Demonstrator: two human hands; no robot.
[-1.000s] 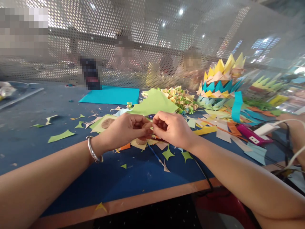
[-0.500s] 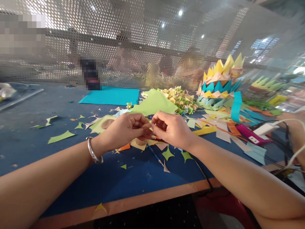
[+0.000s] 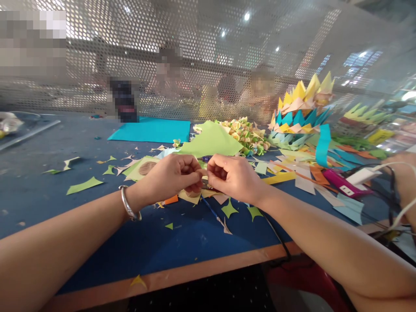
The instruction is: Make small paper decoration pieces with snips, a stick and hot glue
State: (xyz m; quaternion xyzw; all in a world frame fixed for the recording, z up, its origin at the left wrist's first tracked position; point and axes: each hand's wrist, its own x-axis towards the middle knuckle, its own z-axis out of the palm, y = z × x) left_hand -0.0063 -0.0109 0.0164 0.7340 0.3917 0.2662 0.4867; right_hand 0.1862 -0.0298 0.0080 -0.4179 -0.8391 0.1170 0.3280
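Note:
My left hand (image 3: 173,175) and my right hand (image 3: 232,175) meet fingertip to fingertip over the middle of the blue table (image 3: 130,251). Fingers of both are curled into a pinch. A small pale piece seems to lie between the fingertips, too small to make out. Under and beside my left hand are pale yellow-green paper sheets with a round tan disc (image 3: 147,168). Just behind the hands lies a large light green paper sheet (image 3: 212,139). A thin blue tool (image 3: 211,208) rests below my fingers, among green star-shaped scraps (image 3: 229,209).
Behind stand a heap of small folded paper pieces (image 3: 248,134), a bright blue sheet (image 3: 152,130) and stacked paper crowns (image 3: 299,112). To the right are paper strips, a magenta power strip (image 3: 344,184), cables and another person's arm (image 3: 403,177).
The fingertips of both hands have shifted slightly against each other, and my right hand sits a little lower. The rest looks nearly the same.

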